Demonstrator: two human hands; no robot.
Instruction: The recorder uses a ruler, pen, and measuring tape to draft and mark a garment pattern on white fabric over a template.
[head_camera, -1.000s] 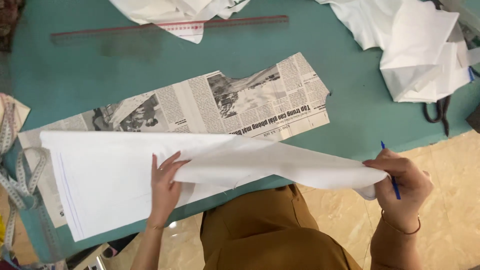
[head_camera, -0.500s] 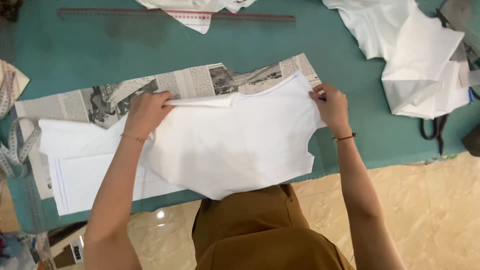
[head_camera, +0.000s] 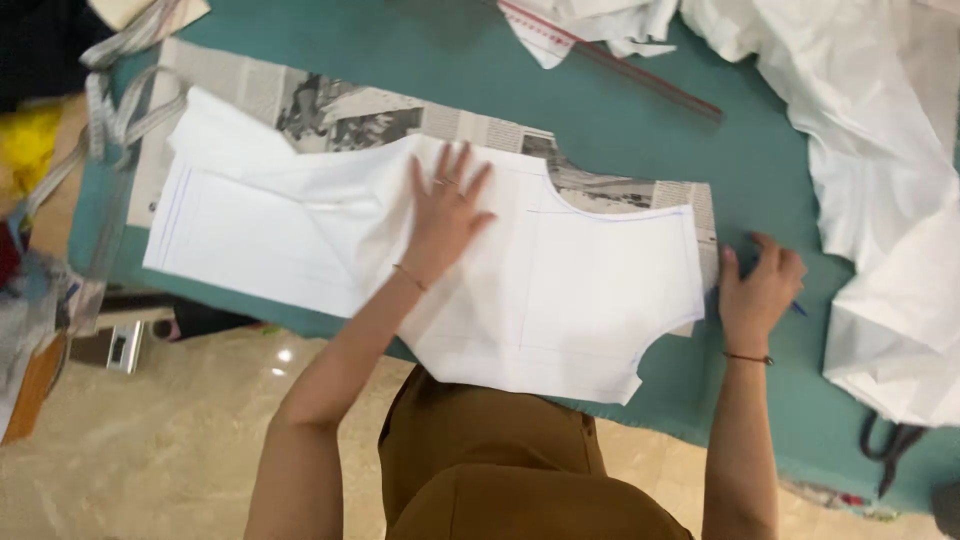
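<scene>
Fingers of left hand (head_camera: 447, 215) spread flat on white fabric (head_camera: 560, 290); right hand (head_camera: 757, 290), beside fabric's edge, curled around blue pen (head_camera: 797, 308).

Pretty bright and even overall, soft light from above, no harsh shadows. The left hand (head_camera: 445, 215) only throws a faint shadow on the white fabric (head_camera: 560, 290), which is close to blown out, so the thin drawn lines barely show. There's a small glare spot on the glossy floor (head_camera: 285, 355). The teal table (head_camera: 620, 120) looks evenly lit. Whole frame is a bit soft, and the left edge gets smeary and blurred around the measuring tape (head_camera: 110, 110). The view is tilted too.
</scene>
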